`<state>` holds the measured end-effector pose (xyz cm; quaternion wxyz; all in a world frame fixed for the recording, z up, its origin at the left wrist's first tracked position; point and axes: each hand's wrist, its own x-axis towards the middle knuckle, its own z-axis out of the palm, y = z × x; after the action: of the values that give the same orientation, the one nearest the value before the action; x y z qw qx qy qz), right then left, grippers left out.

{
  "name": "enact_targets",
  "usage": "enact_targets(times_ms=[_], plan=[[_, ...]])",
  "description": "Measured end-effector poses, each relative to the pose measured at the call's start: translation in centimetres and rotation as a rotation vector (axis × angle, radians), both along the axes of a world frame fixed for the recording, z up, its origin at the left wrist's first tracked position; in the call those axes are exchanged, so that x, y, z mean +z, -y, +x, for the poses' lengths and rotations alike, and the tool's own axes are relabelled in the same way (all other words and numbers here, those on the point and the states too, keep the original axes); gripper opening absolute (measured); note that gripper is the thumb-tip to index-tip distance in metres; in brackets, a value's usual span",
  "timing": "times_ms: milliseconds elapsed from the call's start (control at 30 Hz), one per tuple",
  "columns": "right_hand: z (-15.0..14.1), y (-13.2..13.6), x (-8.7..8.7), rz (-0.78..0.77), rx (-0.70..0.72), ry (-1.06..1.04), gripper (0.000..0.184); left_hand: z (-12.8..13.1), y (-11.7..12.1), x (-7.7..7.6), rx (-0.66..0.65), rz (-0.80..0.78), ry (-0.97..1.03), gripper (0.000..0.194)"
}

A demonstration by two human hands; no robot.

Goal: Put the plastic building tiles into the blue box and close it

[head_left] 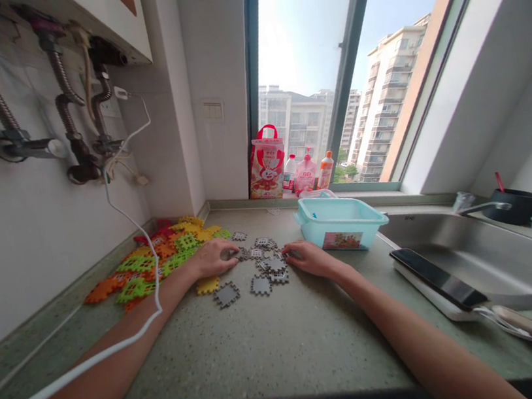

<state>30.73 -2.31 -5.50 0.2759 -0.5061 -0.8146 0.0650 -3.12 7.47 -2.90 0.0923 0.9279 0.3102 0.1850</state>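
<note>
A loose pile of grey interlocking plastic building pieces (272, 264) with notched edges lies on the counter between my hands. My left hand (215, 258) rests at the pile's left side, thumb and forefinger apart in a curve, tips close to a small grey piece (244, 253). At the right edge of the pile is my right hand (308, 258), its fingers bent and slightly apart, tips near or touching the grey pieces. Two flat grey pieces, one at the front left (226, 295), lie apart from the pile. A yellow piece (207, 285) sits under my left hand.
Orange, green, yellow and red pieces (156, 261) are heaped left against the wall. A light-blue basin (337, 216) stands behind my right hand, beside a steel sink (491, 253). A phone (438, 277) lies at the sink's edge. A white cable (137, 336) hangs across my left forearm.
</note>
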Motion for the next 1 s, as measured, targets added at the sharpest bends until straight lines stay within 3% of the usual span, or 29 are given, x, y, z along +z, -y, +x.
enact_targets(times_ms=[233,333,433,600,733,867,1000], plan=[[-0.6,0.7,1.4,0.101,-0.141,-0.047,0.028,0.2,0.6,0.6,0.107,0.005,0.007,0.037],[-1.8,1.3,1.9,0.136,-0.04,-0.116,0.031,0.1,1.0,1.0,0.159,0.029,0.053,0.044],[-2.8,1.8,1.9,0.051,0.094,-0.109,0.028,0.0,1.1,1.2,0.167,0.104,0.104,0.044],[-3.1,2.1,1.7,-0.07,0.138,-0.088,0.029,-0.2,0.9,1.8,0.117,0.091,0.134,0.044],[-2.8,2.2,1.7,-0.072,0.154,-0.096,0.031,-1.2,1.3,3.6,0.018,-0.159,0.101,0.052],[-3.0,2.1,1.5,-0.07,0.127,-0.101,0.028,-2.2,2.0,5.6,-0.072,-0.502,-0.165,0.056],[-3.2,2.1,1.5,-0.036,0.086,-0.063,0.024,-2.3,2.7,5.8,-0.108,-0.573,-0.353,0.065]])
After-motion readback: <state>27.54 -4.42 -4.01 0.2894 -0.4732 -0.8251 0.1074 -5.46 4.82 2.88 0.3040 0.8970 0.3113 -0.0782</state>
